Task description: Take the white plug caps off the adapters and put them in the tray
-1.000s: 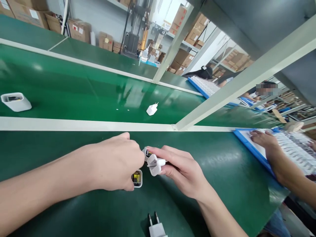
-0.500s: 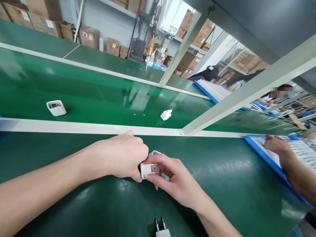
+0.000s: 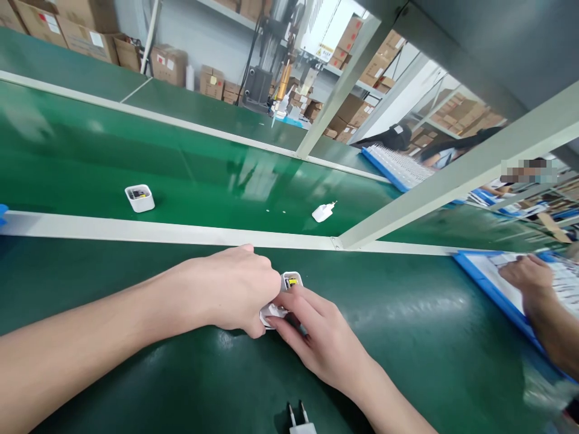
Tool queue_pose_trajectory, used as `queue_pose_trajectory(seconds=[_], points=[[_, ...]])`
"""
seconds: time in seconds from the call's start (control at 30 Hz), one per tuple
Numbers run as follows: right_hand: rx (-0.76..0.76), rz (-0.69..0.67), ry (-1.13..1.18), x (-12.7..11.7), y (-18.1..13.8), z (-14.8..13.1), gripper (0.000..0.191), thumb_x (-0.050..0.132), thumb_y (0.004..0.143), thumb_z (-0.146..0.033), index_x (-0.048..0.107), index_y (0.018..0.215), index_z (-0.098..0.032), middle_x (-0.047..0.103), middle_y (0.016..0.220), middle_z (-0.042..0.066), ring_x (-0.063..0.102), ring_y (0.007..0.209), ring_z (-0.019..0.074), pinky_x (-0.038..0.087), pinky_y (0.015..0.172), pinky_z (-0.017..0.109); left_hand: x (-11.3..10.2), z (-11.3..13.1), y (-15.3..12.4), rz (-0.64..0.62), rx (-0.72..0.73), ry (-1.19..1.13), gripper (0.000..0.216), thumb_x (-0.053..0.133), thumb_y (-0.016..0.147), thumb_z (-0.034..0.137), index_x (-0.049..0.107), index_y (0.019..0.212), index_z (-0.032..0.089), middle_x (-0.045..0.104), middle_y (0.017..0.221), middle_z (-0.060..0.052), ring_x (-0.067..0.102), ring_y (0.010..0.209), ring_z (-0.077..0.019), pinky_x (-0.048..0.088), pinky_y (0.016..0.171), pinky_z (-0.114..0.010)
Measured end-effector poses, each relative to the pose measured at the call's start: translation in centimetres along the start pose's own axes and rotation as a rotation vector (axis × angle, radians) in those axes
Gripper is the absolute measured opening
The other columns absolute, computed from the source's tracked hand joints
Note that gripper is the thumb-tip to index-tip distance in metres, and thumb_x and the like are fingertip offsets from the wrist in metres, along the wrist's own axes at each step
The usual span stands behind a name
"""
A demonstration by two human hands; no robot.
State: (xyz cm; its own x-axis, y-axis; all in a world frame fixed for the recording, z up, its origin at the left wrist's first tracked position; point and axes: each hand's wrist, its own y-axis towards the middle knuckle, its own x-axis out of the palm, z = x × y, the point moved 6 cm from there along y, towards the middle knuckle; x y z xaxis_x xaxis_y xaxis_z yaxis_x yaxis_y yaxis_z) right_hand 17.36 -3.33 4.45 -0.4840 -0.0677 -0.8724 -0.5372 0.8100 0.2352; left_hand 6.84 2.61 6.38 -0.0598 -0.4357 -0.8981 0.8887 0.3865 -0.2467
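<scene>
Both hands, the left hand and right hand, close together on a white charger shell just this side of the pale rail, a loose plug nearer still.

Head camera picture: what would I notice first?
Two bare hands meet at the middle of the green table: the left hand and right hand pinch a small white charger shell. Beyond the white rail, another open shell and a plug piece lie on the belt.
</scene>
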Motion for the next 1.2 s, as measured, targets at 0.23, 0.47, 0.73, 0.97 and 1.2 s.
queue_pose_trajectory(seconds=[0.23, 0.47, 0.73, 0.97, 1.2], points=[[0.002, -0.037, -0.065, -0.1, 0.0, -0.6, 0.016, 0.046, 0.106, -0.020, 0.060, 0.113, -0.019, 0.062, 0.093, 0.008, 0.057, 0.078, 0.0184, 0.049, 0.065, 0.030, -0.4, 0.4, 0.0, 0.030, -0.002, 0.033, 0.037, 0.072, 0.073, 0.027, 0.043, 0.050, 0.020, 0.052, 0.047, 0.001, 0.051, 0.051, -0.0169, 0.038, 0.061, -0.032], [-0.027, 0.008, -0.021, 0.1, -0.1, -0.5, 0.016, 0.046, 0.106, -0.021, 0.059, 0.115, -0.019, 0.062, 0.092, 0.008, 0.056, 0.077, 0.0183, 0.048, 0.066, 0.030, -0.4, 0.6, -0.2, -0.021, -0.001, 0.050, 0.030, 0.069, 0.076, 0.025, 0.049, 0.055, 0.020, 0.055, 0.050, 0.002, 0.049, 0.050, -0.0159, 0.038, 0.064, -0.033], [-0.011, -0.026, -0.021, 0.0, 0.1, -0.5, 0.012, 0.047, 0.105, -0.019, 0.059, 0.108, -0.018, 0.060, 0.089, 0.007, 0.053, 0.074, 0.0181, 0.045, 0.064, 0.030, -0.3, 0.3, -0.1, 0.017, 0.034, 0.048, 0.026, 0.070, 0.075, 0.026, 0.054, 0.057, 0.019, 0.058, 0.051, 0.001, 0.052, 0.052, -0.0165, 0.040, 0.067, -0.034], [-0.007, -0.044, -0.011, 0.2, 0.2, -0.9, 0.010, 0.050, 0.104, -0.015, 0.059, 0.099, -0.018, 0.062, 0.089, 0.006, 0.054, 0.076, 0.0178, 0.044, 0.066, 0.029, 0.0, 0.2, 0.1, 0.004, 0.034, 0.044, 0.028, 0.072, 0.075, 0.027, 0.054, 0.055, 0.020, 0.055, 0.049, 0.000, 0.051, 0.050, -0.0176, 0.038, 0.059, -0.033], [-0.030, -0.021, -0.033, 0.3, 0.4, -1.1, 0.016, 0.051, 0.104, -0.017, 0.058, 0.090, -0.018, 0.060, 0.084, 0.005, 0.050, 0.074, 0.0169, 0.041, 0.066, 0.029, 0.2, 0.4, 0.5, 0.018, 0.073, 0.063, 0.032, 0.074, 0.073, 0.026, 0.052, 0.051, 0.019, 0.049, 0.044, 0.001, 0.048, 0.046, -0.0162, 0.038, 0.059, -0.034]])
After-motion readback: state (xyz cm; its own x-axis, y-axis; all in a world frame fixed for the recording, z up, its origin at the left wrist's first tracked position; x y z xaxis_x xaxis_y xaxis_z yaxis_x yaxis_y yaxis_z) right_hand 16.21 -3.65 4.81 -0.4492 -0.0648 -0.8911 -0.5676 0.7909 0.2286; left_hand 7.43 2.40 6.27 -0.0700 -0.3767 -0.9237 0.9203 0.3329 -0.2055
